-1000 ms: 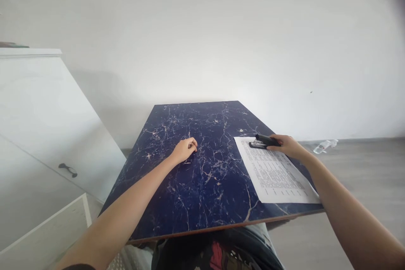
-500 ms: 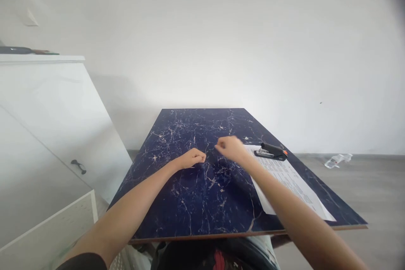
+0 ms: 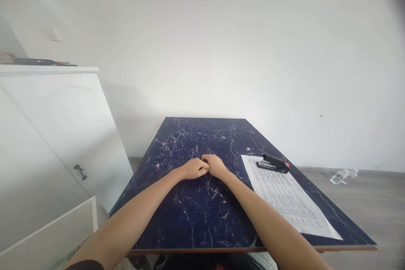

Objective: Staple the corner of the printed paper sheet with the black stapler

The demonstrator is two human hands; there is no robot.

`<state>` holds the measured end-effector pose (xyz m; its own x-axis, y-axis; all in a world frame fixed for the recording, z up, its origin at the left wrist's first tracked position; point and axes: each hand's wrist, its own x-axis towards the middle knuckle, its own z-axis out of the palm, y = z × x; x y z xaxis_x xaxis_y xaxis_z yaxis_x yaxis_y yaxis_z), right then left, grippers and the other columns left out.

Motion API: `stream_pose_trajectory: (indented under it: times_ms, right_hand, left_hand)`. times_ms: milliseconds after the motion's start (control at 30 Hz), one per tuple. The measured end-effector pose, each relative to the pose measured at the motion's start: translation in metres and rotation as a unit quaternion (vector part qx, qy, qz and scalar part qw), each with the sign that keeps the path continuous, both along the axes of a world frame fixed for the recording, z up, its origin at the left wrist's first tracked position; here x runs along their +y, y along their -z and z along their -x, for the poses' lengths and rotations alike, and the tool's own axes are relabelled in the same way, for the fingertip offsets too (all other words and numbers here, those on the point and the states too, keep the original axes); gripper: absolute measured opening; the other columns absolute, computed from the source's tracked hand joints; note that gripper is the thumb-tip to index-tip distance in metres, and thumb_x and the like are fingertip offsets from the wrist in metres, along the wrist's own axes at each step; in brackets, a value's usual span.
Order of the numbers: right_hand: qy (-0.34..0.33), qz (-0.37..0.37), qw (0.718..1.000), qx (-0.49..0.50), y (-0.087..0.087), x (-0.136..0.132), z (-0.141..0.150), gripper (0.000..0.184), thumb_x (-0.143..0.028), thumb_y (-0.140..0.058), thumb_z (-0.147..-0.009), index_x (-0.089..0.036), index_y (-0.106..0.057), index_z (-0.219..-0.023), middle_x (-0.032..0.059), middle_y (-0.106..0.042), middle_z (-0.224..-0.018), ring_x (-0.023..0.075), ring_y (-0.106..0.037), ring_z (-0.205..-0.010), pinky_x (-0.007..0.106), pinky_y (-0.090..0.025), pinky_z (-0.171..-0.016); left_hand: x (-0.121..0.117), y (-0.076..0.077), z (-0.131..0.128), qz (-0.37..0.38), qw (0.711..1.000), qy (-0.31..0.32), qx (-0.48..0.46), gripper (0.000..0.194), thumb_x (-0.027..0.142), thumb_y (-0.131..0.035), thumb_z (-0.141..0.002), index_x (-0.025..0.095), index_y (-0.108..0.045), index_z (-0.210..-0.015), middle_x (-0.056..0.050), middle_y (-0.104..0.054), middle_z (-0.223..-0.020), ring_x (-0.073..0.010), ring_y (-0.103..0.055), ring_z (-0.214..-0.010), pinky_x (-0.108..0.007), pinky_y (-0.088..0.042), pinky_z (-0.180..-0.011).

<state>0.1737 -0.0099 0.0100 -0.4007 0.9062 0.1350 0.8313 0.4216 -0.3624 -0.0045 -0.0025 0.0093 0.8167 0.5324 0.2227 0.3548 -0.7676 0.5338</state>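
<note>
2 hands (image 3: 204, 167) meet, fingers curled, forearms angled inward.

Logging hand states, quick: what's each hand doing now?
Left hand: loosely closed, nothing visible in it.
Right hand: curled against the left, nothing visible in it.

The dark blue marble-patterned tabletop (image 3: 190, 211) looks smooth and softly glossy; the white printed sheet (image 3: 284, 198) is matt paper, the black stapler (image 3: 274, 163) plastic and metal.

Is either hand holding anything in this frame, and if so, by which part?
Nothing is visibly held. The left hand and right hand meet, curled; the stapler lies on the paper, out of both.
</note>
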Motion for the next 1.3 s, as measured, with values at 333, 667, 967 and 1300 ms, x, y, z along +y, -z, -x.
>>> stream_pose_trajectory:
  times_ms: [333, 667, 967, 1300]
  right_hand:
    - [-0.022, -0.008, 0.999, 0.025, 0.0045, 0.0016, -0.0016, 0.008, -0.015, -0.058, -0.079, -0.019, -0.064, -0.084, 0.0039, -0.072, -0.087, 0.0166, -0.059, -0.075, 0.025, -0.029, -0.063]
    - [-0.014, -0.002, 1.0, 0.007, 0.0029, 0.0023, -0.001, 0.012, -0.014, -0.06, -0.078, -0.02, -0.064, -0.087, 0.0043, -0.073, -0.089, 0.0189, -0.063, -0.081, 0.025, -0.03, -0.064]
    - [-0.012, -0.006, 1.0, 0.008, 0.0025, 0.002, -0.0005, 0.011, -0.014, -0.06, -0.078, -0.02, -0.064, -0.087, 0.0038, -0.073, -0.089, 0.0181, -0.061, -0.079, 0.025, -0.03, -0.064]
    - [-0.011, 0.004, 1.0, -0.008, -0.0025, -0.0009, 0.0007, 0.01, -0.013, -0.061, -0.081, -0.02, -0.063, -0.089, 0.0045, -0.073, -0.093, 0.0182, -0.062, -0.082, 0.025, -0.03, -0.065]
  left_hand:
    - [-0.0001, 0.0021, -0.0013, -0.027, 1.0, -0.005, 0.012, 0.02, 0.015, -0.048, -0.082, 0.02, -0.053, -0.064, 0.003, -0.055, -0.059, -0.012, -0.043, -0.054, -0.028, -0.031, -0.063]
    - [0.0001, 0.002, -0.0021, -0.016, 1.0, -0.016, 0.014, 0.02, 0.017, -0.048, -0.082, 0.019, -0.052, -0.062, 0.003, -0.053, -0.058, -0.0119, -0.044, -0.055, -0.027, -0.032, -0.064]
    - [0.0, 0.0004, -0.0024, -0.011, 1.0, -0.009, 0.007, 0.021, 0.016, -0.048, -0.082, 0.019, -0.051, -0.061, 0.003, -0.053, -0.057, -0.0115, -0.044, -0.054, -0.027, -0.032, -0.063]
    - [-0.0015, 0.001, -0.0028, -0.01, 1.0, -0.015, -0.005, 0.022, 0.016, -0.048, -0.081, 0.02, -0.052, -0.06, 0.004, -0.049, -0.055, -0.0113, -0.041, -0.052, -0.028, -0.031, -0.062]
